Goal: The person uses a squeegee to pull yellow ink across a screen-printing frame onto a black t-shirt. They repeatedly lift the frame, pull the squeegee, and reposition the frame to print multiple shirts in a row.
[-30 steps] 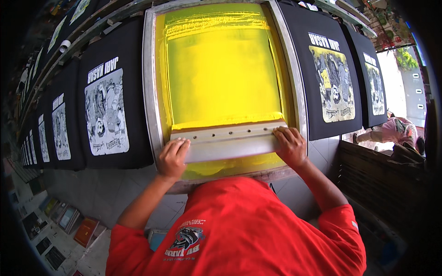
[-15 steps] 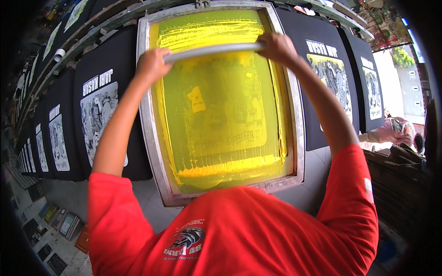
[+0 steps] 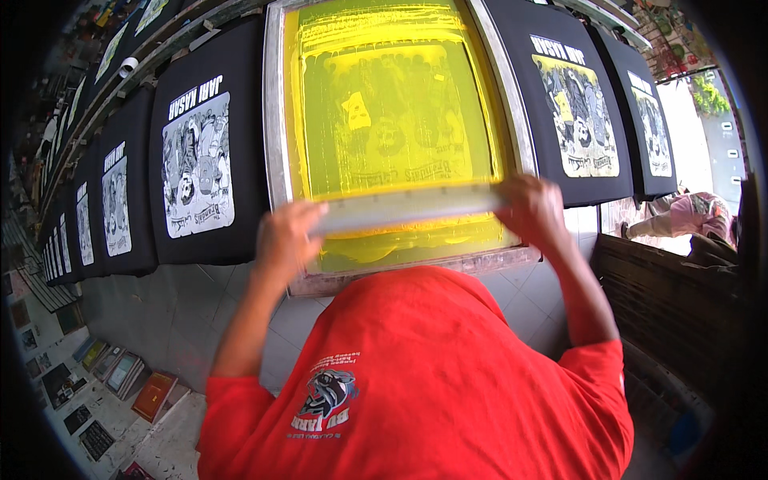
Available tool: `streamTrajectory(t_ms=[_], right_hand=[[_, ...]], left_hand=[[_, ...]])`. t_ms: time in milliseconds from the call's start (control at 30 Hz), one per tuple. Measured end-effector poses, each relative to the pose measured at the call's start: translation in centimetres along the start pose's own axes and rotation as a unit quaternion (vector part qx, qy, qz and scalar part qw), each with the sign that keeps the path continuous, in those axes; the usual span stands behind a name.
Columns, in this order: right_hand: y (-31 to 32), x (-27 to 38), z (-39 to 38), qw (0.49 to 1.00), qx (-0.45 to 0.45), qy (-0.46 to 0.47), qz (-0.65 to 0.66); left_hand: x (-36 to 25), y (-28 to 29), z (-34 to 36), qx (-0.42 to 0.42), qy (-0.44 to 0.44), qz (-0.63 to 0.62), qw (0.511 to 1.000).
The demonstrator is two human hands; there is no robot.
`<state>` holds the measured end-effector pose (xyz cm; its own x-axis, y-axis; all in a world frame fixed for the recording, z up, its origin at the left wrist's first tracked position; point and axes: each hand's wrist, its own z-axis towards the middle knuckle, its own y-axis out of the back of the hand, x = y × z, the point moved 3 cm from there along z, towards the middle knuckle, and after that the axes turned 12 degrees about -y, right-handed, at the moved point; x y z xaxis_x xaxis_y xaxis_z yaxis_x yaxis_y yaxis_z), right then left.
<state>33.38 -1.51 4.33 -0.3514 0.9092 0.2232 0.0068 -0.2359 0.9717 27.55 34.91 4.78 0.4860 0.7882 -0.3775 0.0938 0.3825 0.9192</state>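
Observation:
A long pale squeegee lies across the lower part of a screen-printing frame. My left hand is closed around its left end, and my right hand grips the right end; both are a little blurred. Yellow ink coats the mesh, thickest in streaks along the far end and down the sides. Through the mesh a picture shows faintly, with a small bright yellow patch in it. More ink lies just below the squeegee, near the frame's front edge.
Black printed shirts hang in a slanting row at the left. Two more black shirts are at the right, the nearer with yellow on its print. Several frames lean on the floor at lower left. A person bends at far right.
Both hands have drawn the squeegee from the far part of the screen toward my body. The picture under the mesh shows more clearly now. My view has shifted a little.

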Motion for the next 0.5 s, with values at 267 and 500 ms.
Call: streamTrajectory(t_ms=[267,500], right_hand=[[-2.5,1.7,-9.2,0.998,-0.044,-0.010,0.050],[-4.6,0.6,-7.5,0.996,-0.081,0.020,0.023]], left_hand=[[-4.9,-5.5,-7.1,-0.049,-0.015,-0.007,0.999],[-3.4,-7.0,-6.0,-0.098,-0.054,0.042,0.993]])
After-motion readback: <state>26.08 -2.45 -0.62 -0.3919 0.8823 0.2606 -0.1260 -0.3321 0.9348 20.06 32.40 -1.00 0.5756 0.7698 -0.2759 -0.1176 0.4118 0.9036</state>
